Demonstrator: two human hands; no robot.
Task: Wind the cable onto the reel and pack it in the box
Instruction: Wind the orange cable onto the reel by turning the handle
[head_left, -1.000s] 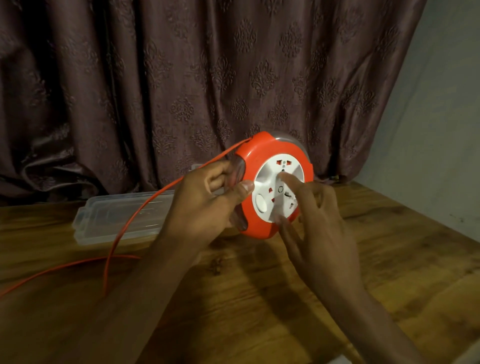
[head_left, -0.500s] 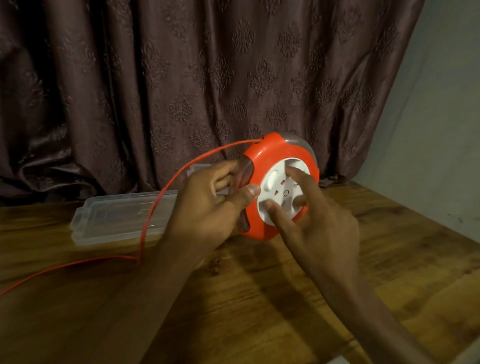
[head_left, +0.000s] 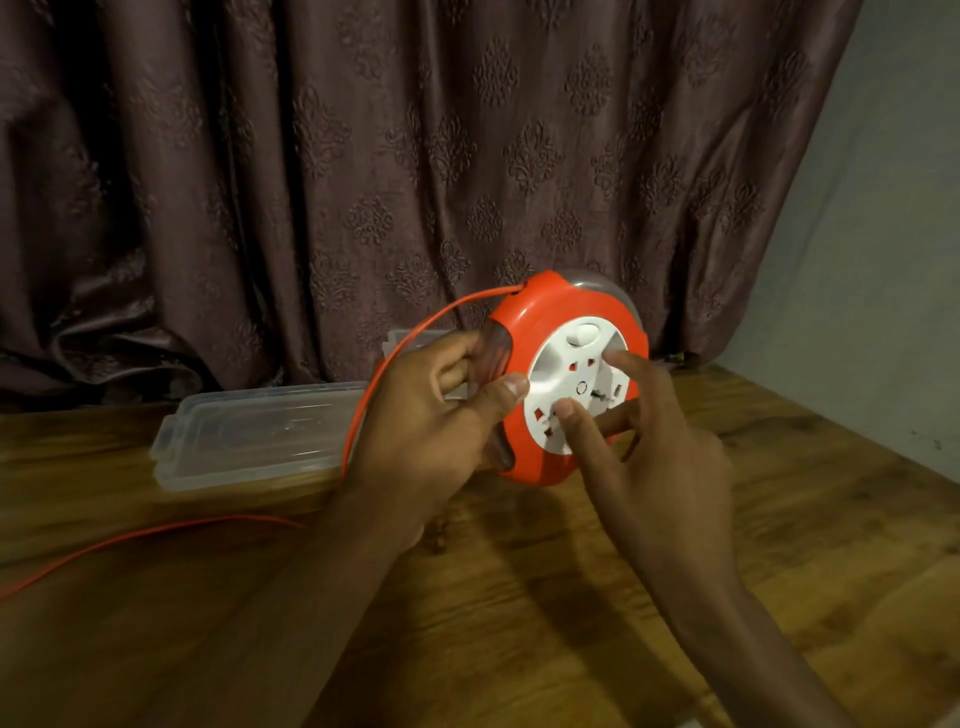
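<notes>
I hold the orange reel (head_left: 558, 379) upright on edge above the wooden table (head_left: 571, 597), my left hand (head_left: 431, 421) gripping its left rim, thumb pressed on the orange face. My right hand (head_left: 654, 457) spreads over the white socket disc (head_left: 579, 387) — fingertips resting on it, fingers fairly straight, clasping nothing. The orange cable (head_left: 415, 332) leaves the reel's top, arcs down behind my left hand and trails off left across the table. The clear plastic box (head_left: 249, 436) lies just behind my left hand — near the dark curtain (head_left: 415, 156).
</notes>
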